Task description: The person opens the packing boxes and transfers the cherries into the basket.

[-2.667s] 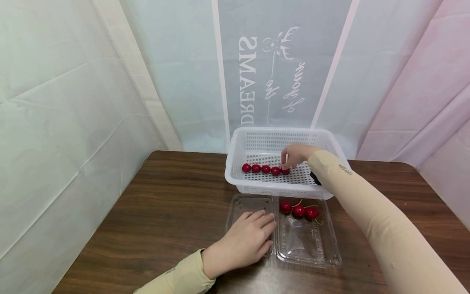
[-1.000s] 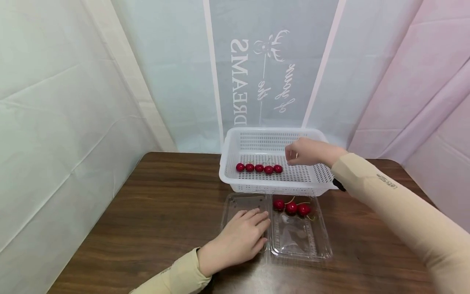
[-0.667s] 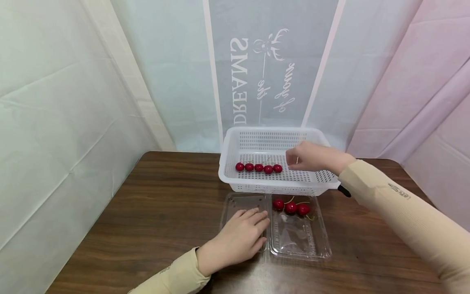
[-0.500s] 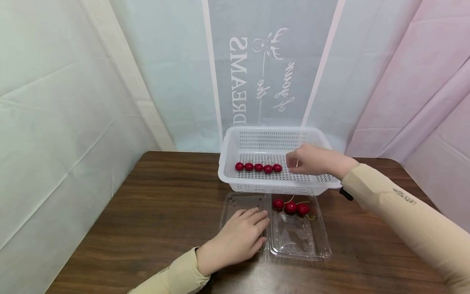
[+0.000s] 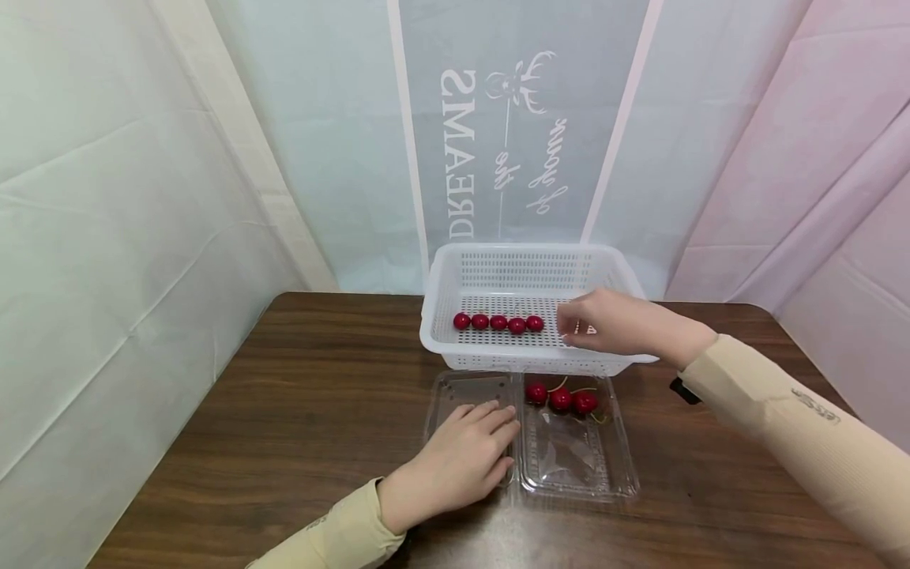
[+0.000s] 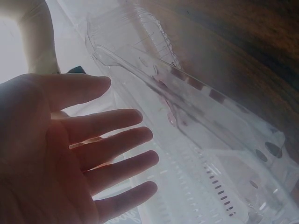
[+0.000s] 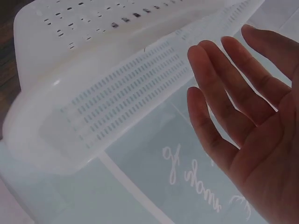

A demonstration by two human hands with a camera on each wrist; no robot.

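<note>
In the head view, a row of several red cherries (image 5: 499,322) lies in the white perforated basket (image 5: 533,359). My right hand (image 5: 607,322) hovers over the basket's right part, apart from the row. Its fingers are loosely bent and nothing is between them in the right wrist view. A hinged clear plastic container (image 5: 565,458) lies unfolded in front of the basket. Three stemmed cherries (image 5: 561,400) sit at the far end of its right half. My left hand (image 5: 458,458), fingers extended, rests over the left half (image 5: 472,387); in the left wrist view its palm holds nothing.
The brown wooden table (image 5: 298,419) carries everything. Behind it hangs a pale curtain (image 5: 498,158) with mirrored lettering, close to the basket's rear rim. White cloth (image 5: 128,237) lines the left side.
My right hand has let go of the cherry at the row's right end and drawn away rightward and slightly nearer. My left hand stays over the container; the view has shifted slightly.
</note>
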